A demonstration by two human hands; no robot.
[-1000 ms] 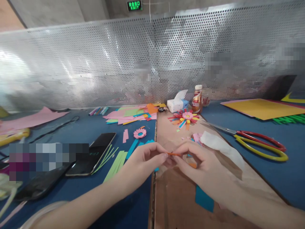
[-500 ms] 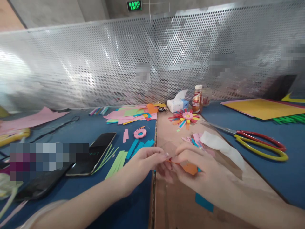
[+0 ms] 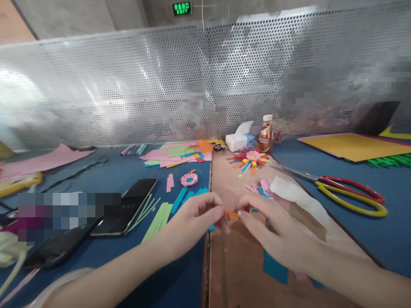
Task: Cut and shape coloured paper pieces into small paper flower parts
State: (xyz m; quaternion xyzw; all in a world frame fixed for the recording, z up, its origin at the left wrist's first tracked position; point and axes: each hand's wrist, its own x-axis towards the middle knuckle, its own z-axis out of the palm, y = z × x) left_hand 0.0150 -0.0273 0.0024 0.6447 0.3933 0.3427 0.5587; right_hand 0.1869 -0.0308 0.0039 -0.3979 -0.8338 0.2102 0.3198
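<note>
A small orange paper piece (image 3: 231, 214) is stretched between my two hands above the brown board. My left hand (image 3: 201, 214) pinches its left end between thumb and fingers. At its right end, my right hand (image 3: 265, 218) closes thumb and fingertips on it. Blue strips (image 3: 180, 200) and light green strips (image 3: 158, 221) lie left of my left hand. Beyond them sits a pink paper ring (image 3: 189, 179). Part of a blue paper piece (image 3: 275, 267) shows below my right hand.
Scissors (image 3: 349, 194) with red and yellow handles lie right, past a crumpled tissue (image 3: 298, 196). A multicoloured paper flower (image 3: 252, 157), tissue pack (image 3: 239, 142) and bottle (image 3: 266, 133) stand farther back. A black phone (image 3: 126, 209) lies left, and a perforated metal screen (image 3: 205, 81) rises behind.
My hands have moved slightly apart, and the orange piece now shows between their fingertips. Pink and blue paper bits have come into view below my right hand.
</note>
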